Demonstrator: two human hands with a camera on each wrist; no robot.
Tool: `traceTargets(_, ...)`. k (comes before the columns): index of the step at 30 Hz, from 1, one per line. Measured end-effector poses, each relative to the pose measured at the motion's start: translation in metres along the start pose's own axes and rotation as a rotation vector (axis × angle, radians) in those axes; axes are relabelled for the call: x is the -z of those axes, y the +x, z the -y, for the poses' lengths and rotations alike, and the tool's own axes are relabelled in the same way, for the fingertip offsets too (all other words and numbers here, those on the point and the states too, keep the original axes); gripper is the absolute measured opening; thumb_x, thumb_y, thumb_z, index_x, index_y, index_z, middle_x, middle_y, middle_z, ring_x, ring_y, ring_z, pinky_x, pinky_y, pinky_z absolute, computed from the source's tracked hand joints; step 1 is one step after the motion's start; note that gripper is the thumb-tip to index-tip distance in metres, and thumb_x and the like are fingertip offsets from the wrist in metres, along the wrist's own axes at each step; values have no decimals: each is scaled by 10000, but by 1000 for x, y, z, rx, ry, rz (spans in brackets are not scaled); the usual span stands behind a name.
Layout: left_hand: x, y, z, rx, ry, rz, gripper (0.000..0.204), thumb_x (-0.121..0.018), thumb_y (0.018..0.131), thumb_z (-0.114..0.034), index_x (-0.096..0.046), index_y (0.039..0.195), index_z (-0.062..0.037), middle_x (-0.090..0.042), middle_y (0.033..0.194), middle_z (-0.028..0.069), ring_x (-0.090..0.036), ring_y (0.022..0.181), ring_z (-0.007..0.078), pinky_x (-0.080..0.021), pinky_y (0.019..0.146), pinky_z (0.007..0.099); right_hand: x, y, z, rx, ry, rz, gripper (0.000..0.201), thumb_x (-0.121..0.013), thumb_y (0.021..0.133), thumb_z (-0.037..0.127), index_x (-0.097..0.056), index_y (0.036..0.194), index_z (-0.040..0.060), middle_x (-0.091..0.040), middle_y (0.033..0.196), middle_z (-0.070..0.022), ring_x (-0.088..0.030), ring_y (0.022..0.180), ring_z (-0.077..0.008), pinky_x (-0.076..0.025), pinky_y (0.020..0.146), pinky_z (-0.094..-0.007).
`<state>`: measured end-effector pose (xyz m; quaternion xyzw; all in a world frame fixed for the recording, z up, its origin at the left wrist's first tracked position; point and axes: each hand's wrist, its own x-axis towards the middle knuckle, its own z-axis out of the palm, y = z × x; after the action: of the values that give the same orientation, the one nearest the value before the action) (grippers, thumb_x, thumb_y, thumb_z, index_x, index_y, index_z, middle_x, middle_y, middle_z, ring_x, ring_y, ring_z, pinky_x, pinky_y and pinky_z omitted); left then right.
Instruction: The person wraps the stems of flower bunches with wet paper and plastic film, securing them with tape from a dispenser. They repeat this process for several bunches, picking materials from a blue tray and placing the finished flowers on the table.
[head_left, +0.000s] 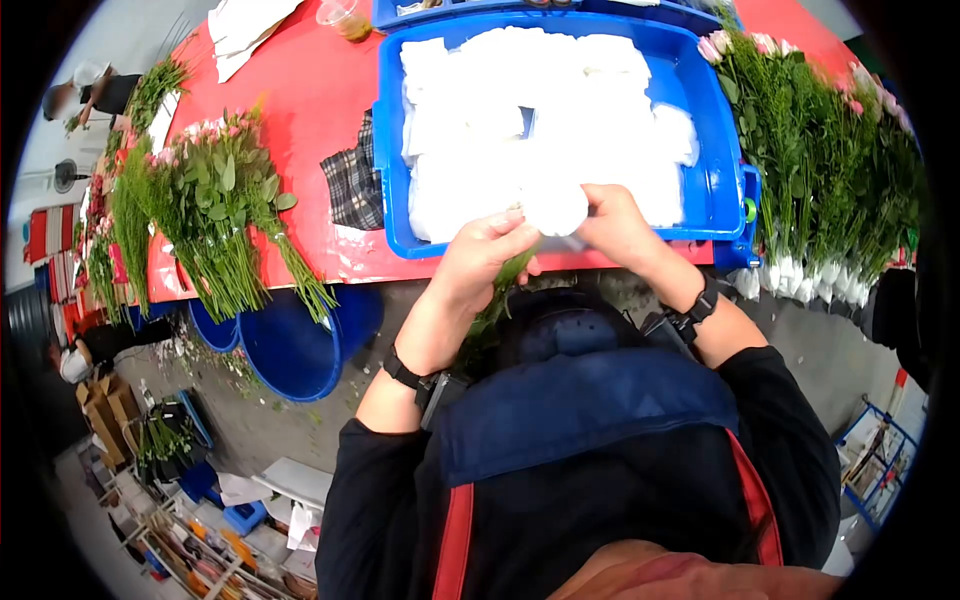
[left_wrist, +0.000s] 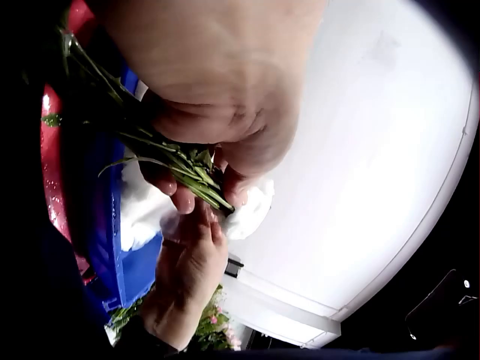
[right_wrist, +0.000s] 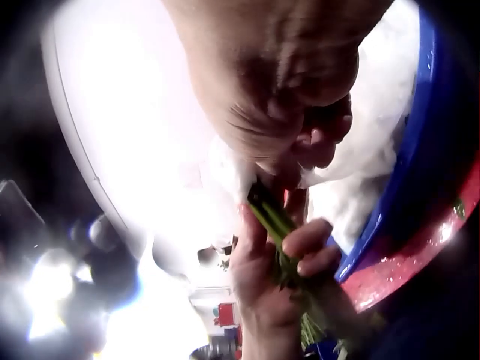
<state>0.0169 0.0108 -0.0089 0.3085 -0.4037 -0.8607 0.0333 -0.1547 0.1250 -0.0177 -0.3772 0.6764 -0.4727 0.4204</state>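
Note:
The left hand (head_left: 478, 262) has its fingers curled round a bunch of green stems (left_wrist: 199, 176), whose cut ends point toward the right hand. The right hand (head_left: 625, 235) pinches a white, soft-looking piece (head_left: 556, 208) at those stem ends; in the right wrist view the white piece (right_wrist: 232, 174) touches the stem tips. Both hands are close together over the near edge of a blue tray (head_left: 400, 200) holding many white pieces (head_left: 590, 130). The flower end of the bunch is hidden below the left forearm.
Bundles of pink flowers (head_left: 225, 170) lie on the red table (head_left: 310, 100) at left; more flowers (head_left: 820, 170) with white-wrapped stem ends lie at right. A checked cloth (head_left: 355, 185) is beside the tray. Blue buckets (head_left: 290, 345) stand on the floor, and people are at far left.

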Motion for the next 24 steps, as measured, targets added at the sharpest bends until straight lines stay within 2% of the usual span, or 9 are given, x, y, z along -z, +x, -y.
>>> traceTargets(5, 10, -5, 1, -52, 49, -75, 202, -645, 889, -154, -630, 1027, -7, -625, 785, 28, -587, 639, 98, -455, 542, 228, 13, 0, -1, -316, 487, -2, 113, -669, 833, 101, -657, 885, 1, -616, 745, -6, -535, 631, -81, -448, 634, -213)
traceTargets(6, 10, -8, 2, -73, 78, -93, 200, -655, 881, -148, -638, 1022, -7, -628, 794, 28, -582, 642, 91, -451, 542, 227, 20, 2, 1, -287, 604, -18, 113, -677, 836, 107, -656, 886, 8, -613, 742, -9, -527, 625, -85, -448, 626, -214)
traceTargets(8, 6, -8, 9, -147, 207, -154, 203, -682, 860, -141, -654, 996, 8, -630, 817, 25, -576, 658, 89, -455, 565, 228, 23, -4, 26, -252, 506, -74, 75, -665, 834, 80, -676, 880, 22, -622, 753, -4, -540, 653, -80, -444, 620, -217)
traceTargets(10, -1, -5, 18, -261, 408, -257, 214, -702, 844, -138, -665, 980, 23, -632, 839, 24, -574, 679, 90, -462, 593, 229, 6, -9, 44, -99, 171, -70, 76, -663, 825, 54, -693, 854, -10, -628, 761, 2, -574, 688, -95, -458, 624, -247)
traceTargets(12, -13, -5, 14, -412, 680, -409, 233, -716, 833, -139, -671, 974, 40, -633, 860, 23, -574, 703, 96, -473, 626, 231, -5, -16, 44, 372, -231, -19, 75, -660, 795, 37, -683, 855, -2, -634, 756, -77, -614, 711, -182, -481, 652, -293)
traceTargets(13, -17, -9, 7, -299, 757, -438, 253, -724, 817, -122, -665, 994, 48, -651, 907, 53, -598, 747, 121, -487, 680, 237, -9, -21, 43, 466, -286, -10, 92, -660, 788, 36, -683, 873, 7, -630, 757, -93, -616, 714, -195, -480, 649, -293)
traceTargets(15, -20, -7, 11, -428, 759, -472, 270, -730, 809, -153, -673, 992, 38, -662, 943, 95, -620, 767, 148, -493, 699, 255, -13, -26, 31, 646, -342, -45, 119, -650, 812, 54, -677, 918, 8, -639, 767, -85, -612, 706, -160, -476, 635, -280)
traceTargets(19, -31, 16, 25, -586, 1095, -616, 302, -732, 792, -218, -691, 971, 22, -643, 1082, 172, -663, 808, 243, -509, 742, 310, 8, -17, 21, 217, -62, -268, 132, -619, 866, 88, -674, 930, -14, -654, 768, -52, -573, 709, -60, -464, 631, -237)
traceTargets(24, -53, 54, 11, -898, 1311, -823, 287, -712, 788, -242, -707, 957, -10, -562, 1238, 196, -656, 826, 327, -520, 749, 374, 38, 27, 42, 426, -438, -117, 155, -595, 817, 120, -671, 901, 15, -662, 774, -127, -640, 735, -229, -495, 689, -335)
